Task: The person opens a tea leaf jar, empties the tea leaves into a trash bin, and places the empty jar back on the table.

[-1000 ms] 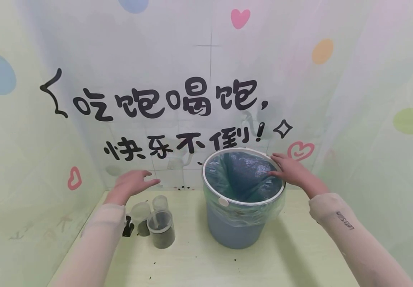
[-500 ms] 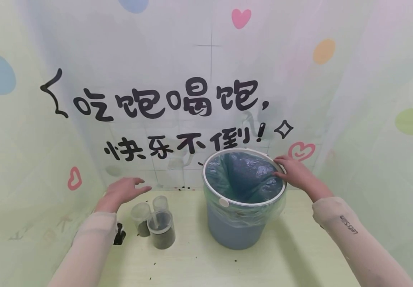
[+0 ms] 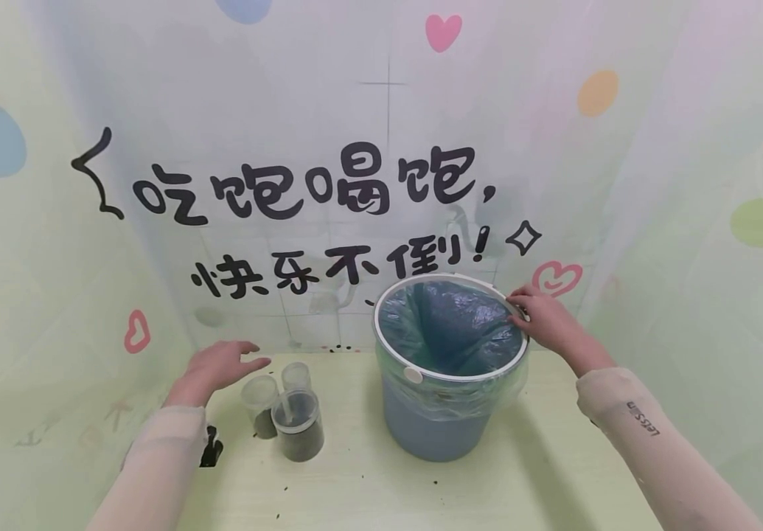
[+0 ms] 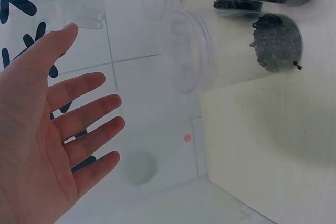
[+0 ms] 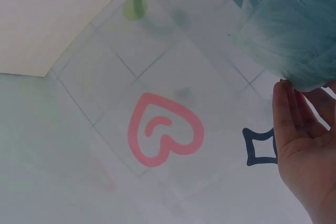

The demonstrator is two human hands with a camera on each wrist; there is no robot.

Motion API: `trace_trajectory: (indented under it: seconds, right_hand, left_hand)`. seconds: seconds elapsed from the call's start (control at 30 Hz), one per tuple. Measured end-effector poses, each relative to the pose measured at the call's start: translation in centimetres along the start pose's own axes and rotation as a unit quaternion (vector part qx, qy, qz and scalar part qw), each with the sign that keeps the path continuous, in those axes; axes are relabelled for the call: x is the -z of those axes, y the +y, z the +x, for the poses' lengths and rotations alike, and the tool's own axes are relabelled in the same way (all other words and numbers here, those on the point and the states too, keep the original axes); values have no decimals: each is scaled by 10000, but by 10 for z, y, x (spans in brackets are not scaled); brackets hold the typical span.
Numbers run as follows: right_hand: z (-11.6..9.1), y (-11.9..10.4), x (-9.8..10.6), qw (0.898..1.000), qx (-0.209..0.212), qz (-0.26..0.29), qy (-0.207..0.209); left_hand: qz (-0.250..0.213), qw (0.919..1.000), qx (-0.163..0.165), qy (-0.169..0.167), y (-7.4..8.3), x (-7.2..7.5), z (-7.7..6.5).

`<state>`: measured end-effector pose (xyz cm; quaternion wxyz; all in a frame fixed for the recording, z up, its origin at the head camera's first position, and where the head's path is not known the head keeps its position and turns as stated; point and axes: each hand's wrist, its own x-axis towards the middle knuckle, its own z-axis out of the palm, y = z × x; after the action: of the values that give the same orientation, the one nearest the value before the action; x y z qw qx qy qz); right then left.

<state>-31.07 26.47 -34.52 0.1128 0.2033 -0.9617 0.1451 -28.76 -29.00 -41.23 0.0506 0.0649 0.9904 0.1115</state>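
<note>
The round blue plastic bin (image 3: 436,436), lined with a translucent green plastic bag (image 3: 454,324), stands on the pale yellow worktop (image 3: 348,490). At its right side, the right hand (image 3: 550,321) pinches the bin's round white plastic rim (image 3: 454,377). Well left of the bin, the left hand (image 3: 218,366) hangs spread and holds nothing, near a clear plastic jar of dark bits (image 3: 302,444) and two clear plastic cups (image 3: 259,394).

A hard pull on the rim could tip the bin or drag the bag loose; a low left-hand sweep could topple the jar and scatter its contents. Bag folds hide the bin's floor. Farther left, a black object (image 3: 211,451), partly behind the sleeve (image 3: 175,435), is unclear.
</note>
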Motion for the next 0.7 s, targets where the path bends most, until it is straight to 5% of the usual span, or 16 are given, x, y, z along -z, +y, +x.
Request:
trace_trajectory:
  seconds: [0.7]
  right_hand:
    - [3,1,-1,9989,-290,357,120]
  left_hand:
    - [-221,9994,222,-147,-34,-37,-22]
